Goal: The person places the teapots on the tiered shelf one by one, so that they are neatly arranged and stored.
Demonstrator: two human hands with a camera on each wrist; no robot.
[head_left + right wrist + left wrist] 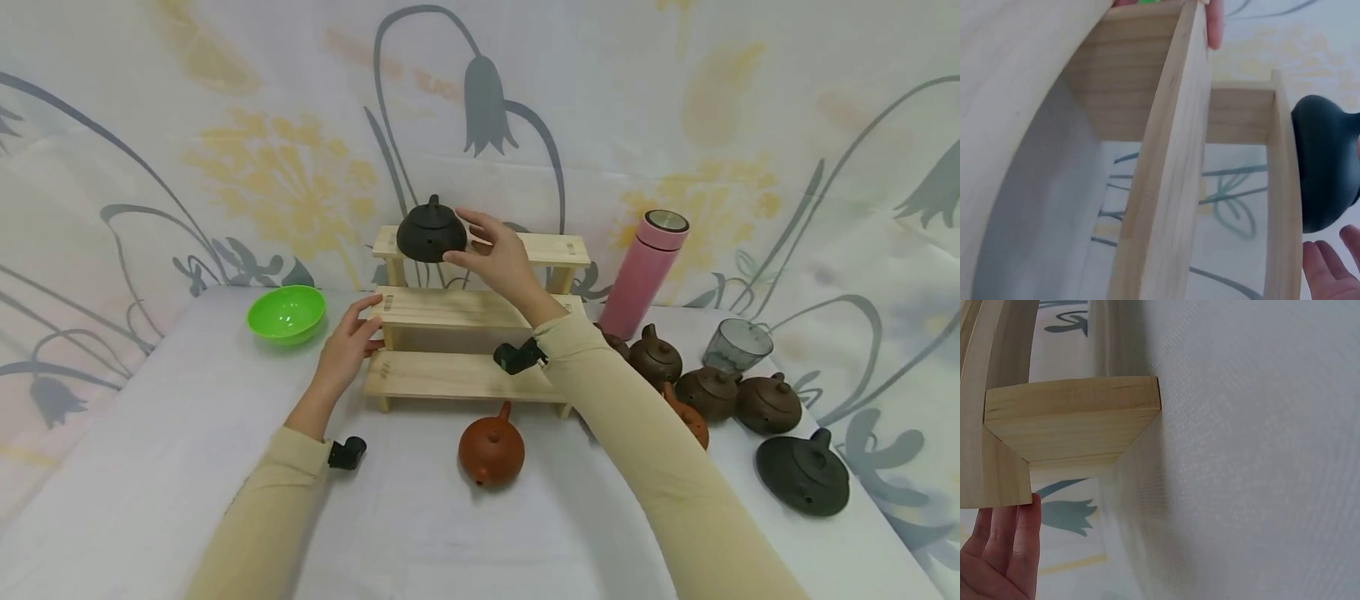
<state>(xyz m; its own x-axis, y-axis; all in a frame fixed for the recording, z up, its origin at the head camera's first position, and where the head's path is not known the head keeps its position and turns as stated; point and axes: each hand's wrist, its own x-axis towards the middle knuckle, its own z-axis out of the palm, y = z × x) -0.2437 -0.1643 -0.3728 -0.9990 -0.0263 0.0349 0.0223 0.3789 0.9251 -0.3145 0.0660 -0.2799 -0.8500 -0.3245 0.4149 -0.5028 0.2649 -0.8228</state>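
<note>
A black teapot [431, 232] sits at the left end of the top board of a three-tier wooden stand [450, 308]. My right hand [495, 254] is at the teapot's right side, thumb and fingers spread and close to its body. In the right wrist view, the teapot [1325, 165] rests against the board, with fingertips just beside it. My left hand [347, 346] is at the stand's left end, its fairly straight fingers [1025, 544] touching the end of a board. A reddish-brown teapot [492, 450] stands on the table in front of the stand.
A green bowl [287, 315] stands left of the stand. To the right are a pink thermos [643, 275], a glass cup [737, 346], several brown teapots [768, 404] and a flat black teapot [802, 473]. My right sleeve [637, 442] partly covers an orange-brown teapot [686, 417].
</note>
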